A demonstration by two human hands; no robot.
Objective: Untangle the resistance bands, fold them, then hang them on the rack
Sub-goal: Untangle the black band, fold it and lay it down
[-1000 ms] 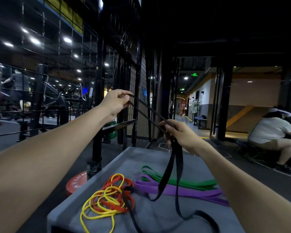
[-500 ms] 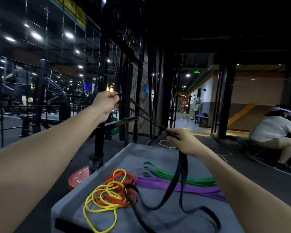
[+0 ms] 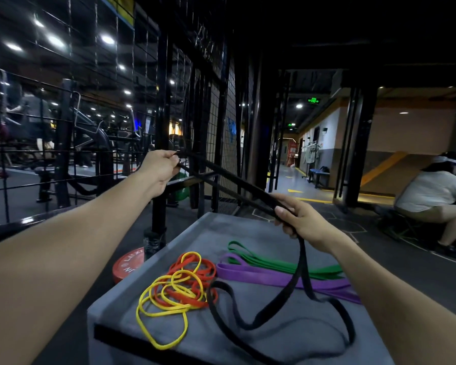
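Observation:
A black resistance band (image 3: pixel 282 306) stretches between both hands above a grey padded box (image 3: pixel 248 233). My left hand (image 3: pixel 161 168) pinches one end of it, raised at the left. My right hand (image 3: pixel 300 219) grips the doubled band lower and to the right; from there the band hangs down and loops over the box top. On the box lie a yellow band (image 3: pixel 158 306) tangled with an orange-red band (image 3: pixel 203 275), a folded purple band (image 3: pixel 269 276) and a folded green band (image 3: pixel 271 263).
A black wire-mesh rack (image 3: pixel 216 114) and its upright post (image 3: pixel 161 143) stand just beyond the box. A red weight plate (image 3: pixel 128 264) lies on the floor at the box's left. A seated person (image 3: pixel 437 198) is at the right. Gym machines fill the left background.
My hands have drawn further apart, and more of the black band is pulled taut between them. My right hand has moved right. The slack loop has shifted on the box.

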